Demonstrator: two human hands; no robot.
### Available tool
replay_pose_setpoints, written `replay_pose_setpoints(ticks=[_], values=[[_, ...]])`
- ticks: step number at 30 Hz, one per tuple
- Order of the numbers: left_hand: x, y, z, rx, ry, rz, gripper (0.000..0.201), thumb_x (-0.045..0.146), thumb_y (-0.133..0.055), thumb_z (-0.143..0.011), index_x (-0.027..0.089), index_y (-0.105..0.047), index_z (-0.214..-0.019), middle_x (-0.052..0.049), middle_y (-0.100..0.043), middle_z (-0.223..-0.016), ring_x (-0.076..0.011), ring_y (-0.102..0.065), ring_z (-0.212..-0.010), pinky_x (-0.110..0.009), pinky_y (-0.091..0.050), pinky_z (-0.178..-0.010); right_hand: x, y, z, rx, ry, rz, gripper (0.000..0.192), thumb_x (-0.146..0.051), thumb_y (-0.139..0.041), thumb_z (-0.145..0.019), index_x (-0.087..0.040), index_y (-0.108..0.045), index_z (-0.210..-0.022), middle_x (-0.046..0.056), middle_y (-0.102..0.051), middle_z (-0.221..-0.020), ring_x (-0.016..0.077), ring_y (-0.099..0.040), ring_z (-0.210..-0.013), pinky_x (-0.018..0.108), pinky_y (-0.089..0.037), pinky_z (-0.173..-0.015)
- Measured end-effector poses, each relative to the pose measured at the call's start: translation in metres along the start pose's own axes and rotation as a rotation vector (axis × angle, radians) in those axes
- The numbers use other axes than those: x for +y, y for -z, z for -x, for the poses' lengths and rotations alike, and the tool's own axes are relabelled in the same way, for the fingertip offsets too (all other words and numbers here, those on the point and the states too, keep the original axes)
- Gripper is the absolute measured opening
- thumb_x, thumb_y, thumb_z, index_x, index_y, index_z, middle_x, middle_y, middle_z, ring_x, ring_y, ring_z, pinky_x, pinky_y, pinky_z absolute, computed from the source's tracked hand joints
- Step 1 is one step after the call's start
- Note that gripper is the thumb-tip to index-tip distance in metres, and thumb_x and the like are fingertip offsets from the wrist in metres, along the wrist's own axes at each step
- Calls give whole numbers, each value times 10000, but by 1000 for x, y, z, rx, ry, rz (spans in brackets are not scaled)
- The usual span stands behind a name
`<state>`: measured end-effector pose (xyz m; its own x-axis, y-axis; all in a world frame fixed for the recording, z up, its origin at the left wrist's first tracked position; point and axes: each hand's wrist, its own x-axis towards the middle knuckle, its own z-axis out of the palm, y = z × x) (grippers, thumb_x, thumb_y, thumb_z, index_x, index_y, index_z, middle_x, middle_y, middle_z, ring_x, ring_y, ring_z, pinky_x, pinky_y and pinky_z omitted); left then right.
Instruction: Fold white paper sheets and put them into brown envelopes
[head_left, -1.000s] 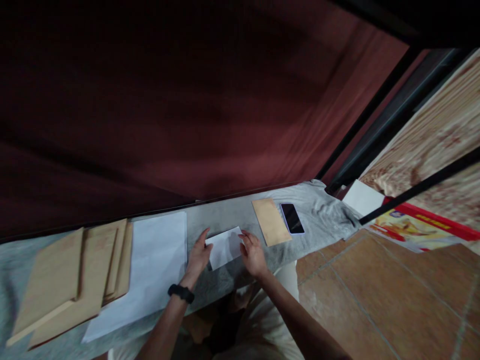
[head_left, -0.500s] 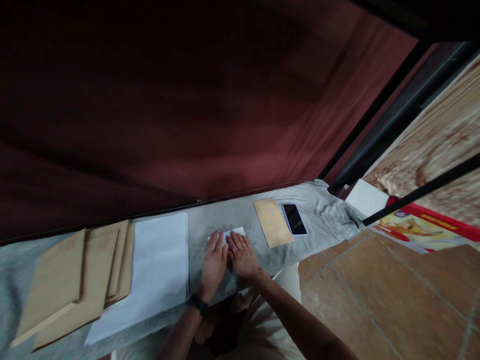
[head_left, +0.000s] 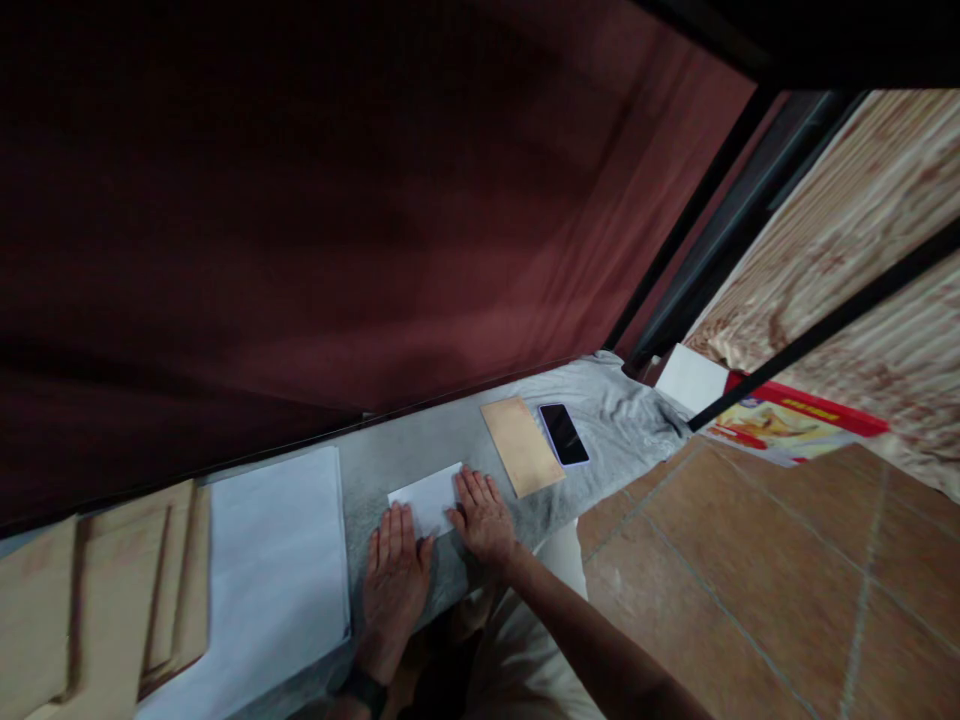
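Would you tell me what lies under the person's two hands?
A folded white paper on the grey cloth; both the left hand and right hand press flat, hiding its near edge.

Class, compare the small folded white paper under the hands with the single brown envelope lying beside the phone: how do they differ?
The small folded white paper is white; the single brown envelope is tan. The left hand and right hand press flat on the paper; nothing touches the envelope. The envelope lies beside the black phone; the paper does not. Both lie flat on the grey cloth.
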<state>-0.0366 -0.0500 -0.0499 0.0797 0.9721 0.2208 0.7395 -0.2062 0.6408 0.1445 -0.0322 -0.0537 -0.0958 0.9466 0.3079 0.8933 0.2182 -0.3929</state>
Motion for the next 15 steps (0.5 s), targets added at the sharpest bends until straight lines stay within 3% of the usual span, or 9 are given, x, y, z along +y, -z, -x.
replay_pose_setpoints(ticks=[5,10,15], values=[[-1,0,4,29,-5,4,707,524,-436,-934,103,-447,-1502,-212,-342,-1615,-352,-284,-1520,-540,-134,-1262,4,7,-7,-15,-97,-88,544,-249,-518,-963,-123,-483,-1491,161,-512,-1515,305,-466,-1399,483,-347,-1180],[3,3,4,26,7,3,701,502,-457,-936,87,-443,-1502,-216,-339,-1615,-346,-275,-1525,-536,-133,-1263,0,10,-24,-23,-335,-289,465,-192,-567,-888,-180,-611,-1350,143,-688,-1202,280,-625,-1142,397,-457,-1049],[7,5,4,3,49,-5,677,473,-483,-933,100,-449,-1497,-209,-346,-1614,-338,-277,-1526,-522,-134,-1266,6,11,-36,-15,-511,-498,233,-214,-595,-833,-206,-700,-1042,88,-702,-998,247,-648,-984,357,-486,-946]])
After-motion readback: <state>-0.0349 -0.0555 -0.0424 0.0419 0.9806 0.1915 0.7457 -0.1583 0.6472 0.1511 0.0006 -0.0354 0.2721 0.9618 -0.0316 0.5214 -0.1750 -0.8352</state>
